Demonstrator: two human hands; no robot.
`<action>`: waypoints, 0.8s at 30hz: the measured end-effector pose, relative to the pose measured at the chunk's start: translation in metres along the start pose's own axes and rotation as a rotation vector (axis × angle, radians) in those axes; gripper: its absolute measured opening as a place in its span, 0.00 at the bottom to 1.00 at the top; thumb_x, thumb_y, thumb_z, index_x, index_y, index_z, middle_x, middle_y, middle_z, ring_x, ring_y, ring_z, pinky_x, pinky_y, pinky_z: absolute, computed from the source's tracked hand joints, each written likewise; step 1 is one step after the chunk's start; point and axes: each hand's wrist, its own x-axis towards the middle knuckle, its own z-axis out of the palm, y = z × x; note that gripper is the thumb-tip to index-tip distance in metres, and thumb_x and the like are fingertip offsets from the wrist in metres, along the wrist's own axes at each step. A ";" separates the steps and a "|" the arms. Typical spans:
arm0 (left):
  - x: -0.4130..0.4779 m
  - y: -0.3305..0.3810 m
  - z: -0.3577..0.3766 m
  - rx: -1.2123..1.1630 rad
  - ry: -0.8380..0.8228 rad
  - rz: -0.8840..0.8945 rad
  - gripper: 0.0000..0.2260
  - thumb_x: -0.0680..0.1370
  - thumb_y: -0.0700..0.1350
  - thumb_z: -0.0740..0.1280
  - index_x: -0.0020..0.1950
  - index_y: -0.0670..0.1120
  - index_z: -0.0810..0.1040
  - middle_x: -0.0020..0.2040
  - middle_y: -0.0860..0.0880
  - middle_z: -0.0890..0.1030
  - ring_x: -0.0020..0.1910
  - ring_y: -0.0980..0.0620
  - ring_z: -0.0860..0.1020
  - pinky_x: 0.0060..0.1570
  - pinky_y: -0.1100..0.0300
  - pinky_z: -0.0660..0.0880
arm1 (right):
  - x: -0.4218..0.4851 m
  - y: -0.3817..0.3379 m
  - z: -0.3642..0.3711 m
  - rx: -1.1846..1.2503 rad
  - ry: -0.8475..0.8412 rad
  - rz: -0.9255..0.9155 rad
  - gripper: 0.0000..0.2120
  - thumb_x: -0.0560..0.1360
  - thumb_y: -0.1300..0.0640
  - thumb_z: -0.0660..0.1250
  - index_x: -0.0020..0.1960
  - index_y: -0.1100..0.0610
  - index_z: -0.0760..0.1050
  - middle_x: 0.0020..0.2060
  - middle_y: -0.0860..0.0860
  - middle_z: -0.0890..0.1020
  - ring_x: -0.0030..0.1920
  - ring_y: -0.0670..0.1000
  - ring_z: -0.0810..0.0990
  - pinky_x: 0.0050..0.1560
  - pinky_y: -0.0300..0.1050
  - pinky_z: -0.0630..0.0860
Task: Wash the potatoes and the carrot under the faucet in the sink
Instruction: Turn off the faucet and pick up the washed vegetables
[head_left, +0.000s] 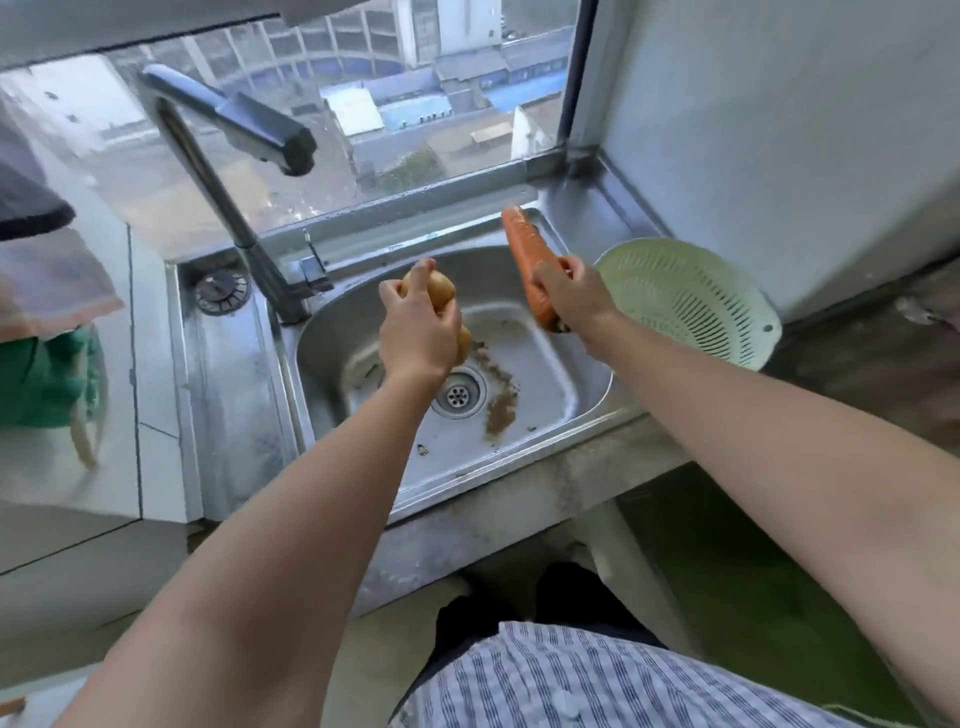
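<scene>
Potatoes (434, 291) in L hand (418, 338), fingers curled round; carrot (522, 244) same in R hand (569, 296); dirt (501, 410) in sink (332, 340).

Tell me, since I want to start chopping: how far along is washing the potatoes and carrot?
Done: brown grit lies in the sink, so some rinsing may have happened. In hand: the left hand grips the potatoes and the right hand holds the carrot, both over the sink. Left: no water shows at the faucet, and the colander holds neither yet.
</scene>
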 end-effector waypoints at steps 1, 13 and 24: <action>0.003 0.018 0.007 -0.008 -0.012 0.039 0.21 0.80 0.50 0.63 0.72 0.58 0.65 0.68 0.43 0.65 0.55 0.38 0.77 0.49 0.41 0.80 | 0.003 -0.001 -0.020 0.001 0.036 -0.006 0.13 0.75 0.50 0.64 0.56 0.55 0.73 0.45 0.50 0.78 0.47 0.52 0.77 0.49 0.47 0.75; -0.019 0.165 0.127 0.227 -0.313 0.339 0.21 0.78 0.50 0.61 0.72 0.56 0.66 0.65 0.42 0.68 0.47 0.37 0.80 0.44 0.47 0.80 | -0.010 0.048 -0.176 -0.314 -0.053 0.230 0.16 0.79 0.47 0.59 0.49 0.60 0.76 0.36 0.56 0.78 0.34 0.53 0.74 0.32 0.41 0.69; -0.022 0.155 0.198 0.552 -0.383 0.305 0.23 0.78 0.45 0.64 0.71 0.58 0.65 0.75 0.39 0.60 0.50 0.39 0.81 0.38 0.53 0.72 | 0.031 0.104 -0.163 -0.592 -0.058 0.207 0.31 0.75 0.48 0.64 0.71 0.61 0.62 0.55 0.59 0.79 0.55 0.61 0.80 0.46 0.46 0.71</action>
